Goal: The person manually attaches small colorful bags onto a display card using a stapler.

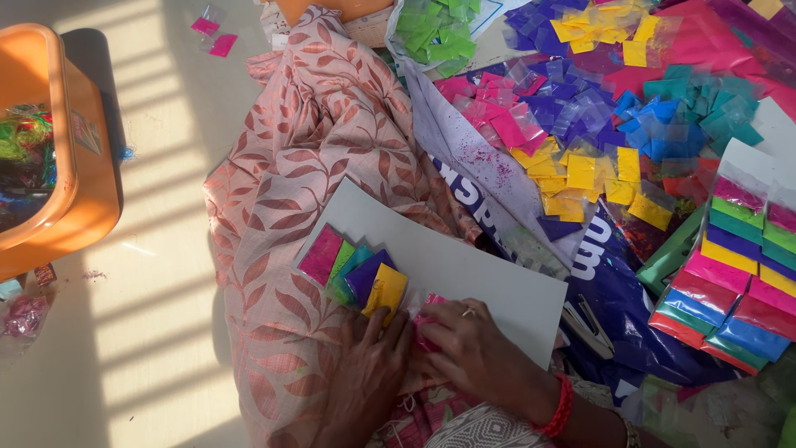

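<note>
A white card (464, 265) lies on my lap over pink leaf-patterned cloth (307, 149). Along its near left edge sits a row of small colour-powder packets (352, 274): pink, green, teal, purple and yellow, overlapping. My left hand (369, 365) presses fingertips on the card just below the yellow packet (385, 292). My right hand (468, 353), with a ring and a red bangle, holds a pink packet (427, 319) down on the card beside the yellow one.
Heaps of loose packets (580, 124) in pink, blue, yellow, green and teal lie on sheets at upper right. Finished cards of packets (730, 282) are stacked at right. A stapler (589, 328) lies by the card. An orange tub (50, 141) stands at left.
</note>
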